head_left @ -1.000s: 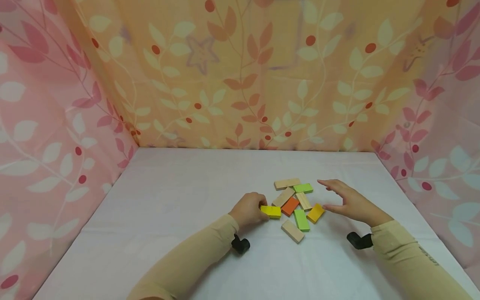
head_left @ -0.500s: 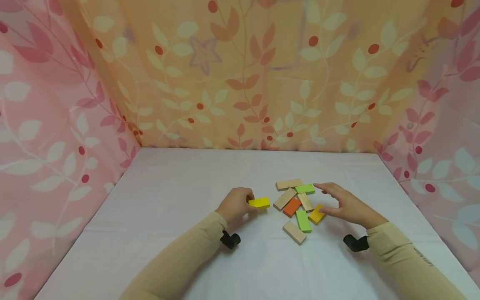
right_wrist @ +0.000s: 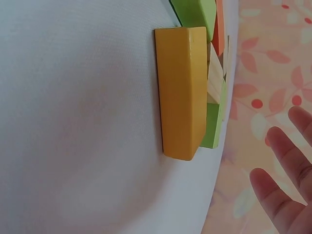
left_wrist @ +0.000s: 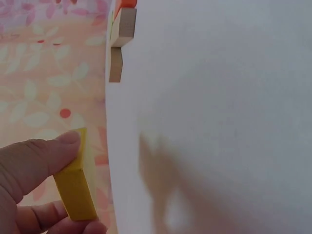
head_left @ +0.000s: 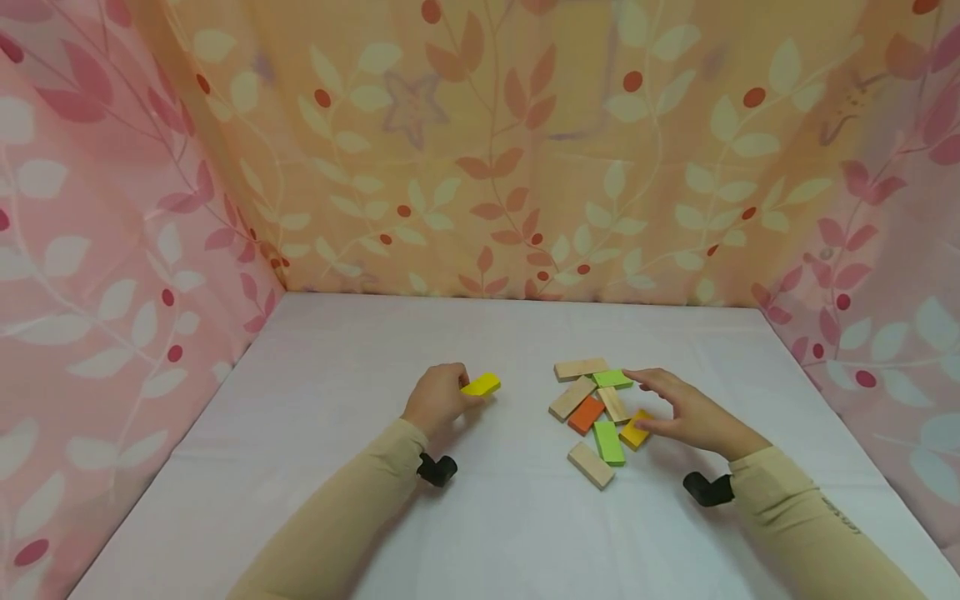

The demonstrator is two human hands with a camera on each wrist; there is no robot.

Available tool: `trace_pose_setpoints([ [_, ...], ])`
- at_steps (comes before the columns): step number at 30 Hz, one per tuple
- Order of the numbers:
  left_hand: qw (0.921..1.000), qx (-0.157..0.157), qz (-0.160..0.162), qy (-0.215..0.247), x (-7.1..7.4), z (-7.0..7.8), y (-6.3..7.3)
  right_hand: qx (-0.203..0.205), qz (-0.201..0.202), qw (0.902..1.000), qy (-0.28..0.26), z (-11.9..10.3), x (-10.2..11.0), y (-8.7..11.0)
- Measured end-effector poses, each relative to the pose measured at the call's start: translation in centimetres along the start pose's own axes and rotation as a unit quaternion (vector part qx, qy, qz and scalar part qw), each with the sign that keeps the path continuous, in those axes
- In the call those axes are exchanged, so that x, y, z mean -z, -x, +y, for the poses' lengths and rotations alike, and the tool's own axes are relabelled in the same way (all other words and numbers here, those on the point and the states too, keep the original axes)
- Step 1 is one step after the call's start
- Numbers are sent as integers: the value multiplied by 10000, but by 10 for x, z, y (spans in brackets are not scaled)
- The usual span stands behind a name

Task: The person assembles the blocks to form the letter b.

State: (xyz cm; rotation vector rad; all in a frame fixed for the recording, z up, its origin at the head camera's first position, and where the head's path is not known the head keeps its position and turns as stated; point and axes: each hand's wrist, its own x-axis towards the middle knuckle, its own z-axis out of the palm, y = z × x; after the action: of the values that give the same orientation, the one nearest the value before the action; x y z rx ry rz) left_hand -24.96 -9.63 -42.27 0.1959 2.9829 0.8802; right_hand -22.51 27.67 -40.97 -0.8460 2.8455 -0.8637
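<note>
My left hand [head_left: 438,402] pinches a yellow wooden block [head_left: 482,385] between thumb and fingers, left of the pile. In the left wrist view the yellow block [left_wrist: 77,190] is off the table, its shadow falling on the white cloth. My right hand [head_left: 693,412] hovers at the pile's right side with fingers spread and holds nothing. Nearest to it lies an orange-yellow block [head_left: 635,431], seen large in the right wrist view, where that orange-yellow block [right_wrist: 178,92] rests flat on the cloth. Beside it are a green block [head_left: 609,442] and a red-orange block [head_left: 586,414].
Around these lie plain wooden blocks, one at the front [head_left: 591,465] and one at the back [head_left: 581,369], plus another green block [head_left: 612,379]. A white cloth [head_left: 337,350] covers the table. Patterned curtains [head_left: 495,150] stand behind and at both sides.
My left hand has carried the yellow block away from the pile, leftward and up off the cloth. My right hand has drifted slightly left, closer to the orange-yellow block.
</note>
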Motion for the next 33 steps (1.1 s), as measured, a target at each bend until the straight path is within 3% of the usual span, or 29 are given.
trace_pose_setpoints([
  [10,9977,279,-16,-623,3,-13,19,8,-41,10000,-9,-1,-3,-1],
  [17,9962,406,-338,-696,3,-13,33,50,-84,9999,-39,3,-5,-1],
  [24,9962,210,-440,-716,-5,-18,33,2,-130,9999,-46,3,-5,0],
  [27,9957,201,-687,-584,-5,-23,30,-13,-141,9999,-73,2,-5,1],
  [33,9872,129,-1583,-116,5,-39,17,-92,-147,9998,-56,2,-6,3],
])
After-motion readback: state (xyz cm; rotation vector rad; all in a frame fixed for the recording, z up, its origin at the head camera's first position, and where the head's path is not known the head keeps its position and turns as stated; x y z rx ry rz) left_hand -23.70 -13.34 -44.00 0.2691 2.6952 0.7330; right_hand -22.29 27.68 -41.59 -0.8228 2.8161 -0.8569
